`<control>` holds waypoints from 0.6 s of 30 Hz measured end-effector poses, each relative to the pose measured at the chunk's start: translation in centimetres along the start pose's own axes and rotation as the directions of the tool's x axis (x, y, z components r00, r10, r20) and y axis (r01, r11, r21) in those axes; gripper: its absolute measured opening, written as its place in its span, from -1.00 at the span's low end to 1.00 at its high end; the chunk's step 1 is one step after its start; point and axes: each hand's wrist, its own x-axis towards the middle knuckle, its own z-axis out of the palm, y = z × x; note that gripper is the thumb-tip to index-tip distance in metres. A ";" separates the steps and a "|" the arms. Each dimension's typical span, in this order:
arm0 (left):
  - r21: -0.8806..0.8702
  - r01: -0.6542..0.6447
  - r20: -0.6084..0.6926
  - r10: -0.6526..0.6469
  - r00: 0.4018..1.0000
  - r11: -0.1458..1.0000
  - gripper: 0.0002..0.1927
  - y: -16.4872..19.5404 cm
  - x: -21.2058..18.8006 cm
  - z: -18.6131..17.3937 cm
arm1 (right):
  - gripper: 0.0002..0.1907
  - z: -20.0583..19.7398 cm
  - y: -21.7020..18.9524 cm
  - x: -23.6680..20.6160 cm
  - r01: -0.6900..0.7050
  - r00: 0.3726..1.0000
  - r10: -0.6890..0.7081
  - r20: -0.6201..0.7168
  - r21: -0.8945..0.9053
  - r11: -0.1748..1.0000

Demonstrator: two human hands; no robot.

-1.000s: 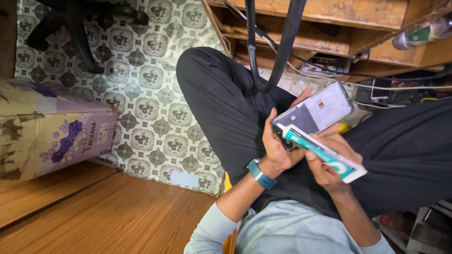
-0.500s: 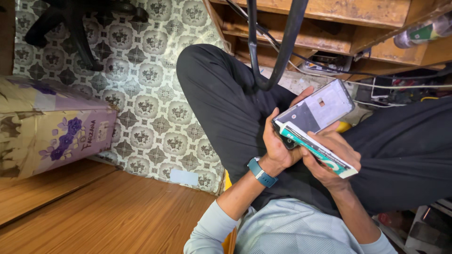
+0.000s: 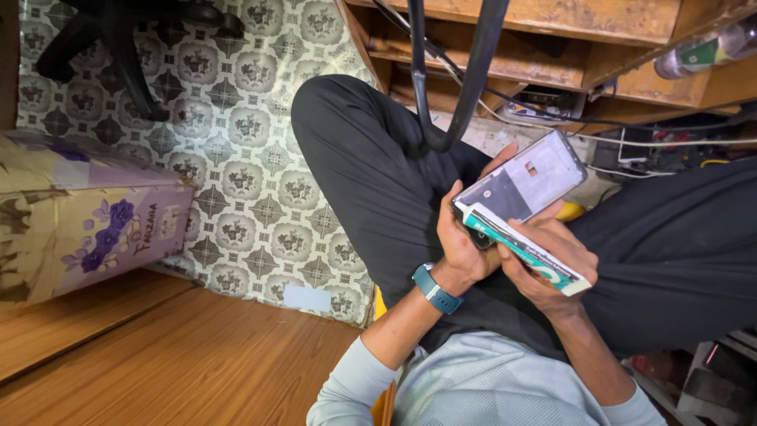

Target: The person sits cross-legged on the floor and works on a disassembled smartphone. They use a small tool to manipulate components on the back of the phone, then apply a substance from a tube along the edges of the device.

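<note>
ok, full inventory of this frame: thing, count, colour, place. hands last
phone frame: 1, silver-grey, open inner side up, held over the lap
flat box: 1, white with teal edge, under the phone frame
cardboard box: 1, purple and cream with flower print, left on the floor
patterned floor: 1, grey-green tiles, centre
wooden surface: 1, brown, lower left
wooden shelves: 1 unit, brown, top right
bottle: 1, clear with green label, lying top right
cables: several, black and white, right
chair base: 1, black, top left
wristband: 1, teal, left wrist
left hand: grips the phone frame
right hand: holds the flat box
</note>
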 end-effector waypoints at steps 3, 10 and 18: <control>-0.025 0.001 0.008 -0.001 1.000 1.000 -0.12 0.0 0.1 0.1 | -0.75 -0.1 0.0 -0.1 -0.020 1.000 0.020 -0.012 -0.032 0.999; -0.021 -0.010 0.008 0.010 1.000 1.000 -0.13 -0.2 0.0 -0.3 | -0.75 -0.1 0.0 0.0 0.012 1.000 -0.012 -0.002 -0.029 1.000; -0.174 -0.038 0.048 0.047 0.998 0.984 -0.31 -0.6 -0.3 -2.4 | -0.75 0.1 0.0 -0.1 0.003 1.000 -0.005 -0.022 -0.079 0.997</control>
